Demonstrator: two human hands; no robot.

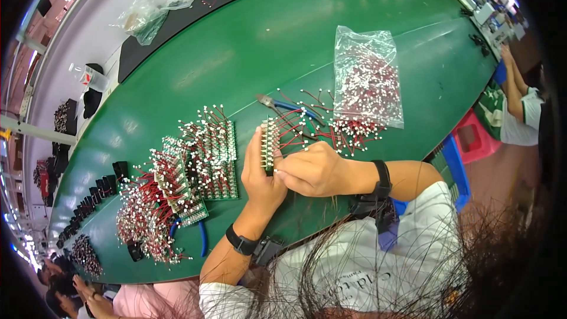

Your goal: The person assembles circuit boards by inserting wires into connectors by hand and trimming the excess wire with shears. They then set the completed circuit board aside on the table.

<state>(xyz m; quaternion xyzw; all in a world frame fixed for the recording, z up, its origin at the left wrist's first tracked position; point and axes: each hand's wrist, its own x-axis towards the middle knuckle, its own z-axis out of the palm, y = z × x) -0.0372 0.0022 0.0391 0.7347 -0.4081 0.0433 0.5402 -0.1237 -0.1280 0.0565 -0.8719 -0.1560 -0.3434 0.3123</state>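
My left hand [258, 178] grips a narrow circuit board panel [269, 145] on edge, with rows of small metal parts along it and red wires with white plugs sticking out to its right. Against the panel's lower end, my right hand [314, 169] is closed in a pinch; what lies between its fingertips is too small to make out. Just beyond the hands are loose red wires with white plugs [354, 133] and blue-handled cutting pliers [289, 106]. To the left, wired green circuit board panels [227, 159] lie beside a heap of red wires with white plugs [142, 218].
A clear plastic bag [369, 77] full of wired plugs lies at the right. Another blue-handled tool [204, 239] sits by the heap. Black parts [97, 194] line the left edge. Crumpled plastic bags [144, 16] rest on a black mat [195, 9]. Other people sit at both sides.
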